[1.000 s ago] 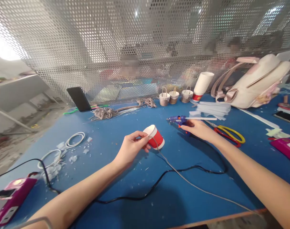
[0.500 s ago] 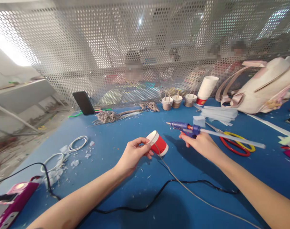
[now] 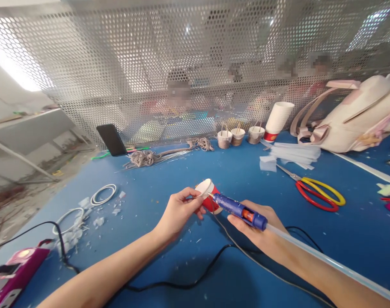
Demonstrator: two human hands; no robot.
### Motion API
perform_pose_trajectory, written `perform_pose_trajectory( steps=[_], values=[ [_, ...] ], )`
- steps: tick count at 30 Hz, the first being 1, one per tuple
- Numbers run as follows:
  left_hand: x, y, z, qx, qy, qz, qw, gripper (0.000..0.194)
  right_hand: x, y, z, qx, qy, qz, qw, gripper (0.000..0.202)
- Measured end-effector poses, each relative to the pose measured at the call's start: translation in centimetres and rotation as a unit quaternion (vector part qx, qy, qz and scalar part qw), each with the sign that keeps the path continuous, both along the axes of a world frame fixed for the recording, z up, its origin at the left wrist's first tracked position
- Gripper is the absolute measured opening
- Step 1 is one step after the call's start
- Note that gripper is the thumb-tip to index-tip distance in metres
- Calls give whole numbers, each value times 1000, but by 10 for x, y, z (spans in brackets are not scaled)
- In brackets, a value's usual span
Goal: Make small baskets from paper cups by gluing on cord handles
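Note:
My left hand is closed on a small red and white paper cup, which lies tilted with its mouth toward the upper left. A thin grey-brown cord runs from the cup near my left fingers down to the lower right. In my right hand is a blue hot glue gun, its nozzle tip at the cup's side beside the left fingertips. A long translucent glue stick extends from the gun's back. Whether the nozzle touches the cup, I cannot tell.
Red and yellow scissors lie at right, near white strips. Behind stand small cord-handled cups, stacked paper cups and a backpack. Tangled cord, a phone, white rings and a power strip are leftward.
My right hand has brought the glue gun left and down, from beyond the cup's right side to the cup. The left hand and cup have barely moved.

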State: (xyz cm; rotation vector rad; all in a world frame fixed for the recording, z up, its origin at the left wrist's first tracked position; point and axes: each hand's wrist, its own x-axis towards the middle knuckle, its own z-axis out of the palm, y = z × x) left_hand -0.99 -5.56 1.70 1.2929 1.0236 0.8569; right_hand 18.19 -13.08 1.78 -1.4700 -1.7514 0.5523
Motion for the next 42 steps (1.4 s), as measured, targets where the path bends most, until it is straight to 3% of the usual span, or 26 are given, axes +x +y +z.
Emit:
perform_pose_trajectory(
  steps=[11,16,24,29,34,42],
  values=[
    [1,-2,2,0,25,-15,1000,20,-1,-3,-10,89,-47,17,995,20],
    [0,-2,0,3,24,-18,1000,20,2,-2,-5,86,-52,-8,995,25],
    [0,-2,0,3,20,-18,1000,20,-3,-5,-9,124,-74,15,989,24],
    [0,-3,0,30,40,-16,999,19,2,-5,-6,82,-65,-4,995,26],
    [0,-4,1,63,65,-11,996,16,-2,-7,-6,126,-87,6,988,27],
    [0,-4,1,82,65,-8,994,15,-2,-7,-8,133,-98,8,986,26]
  ],
)
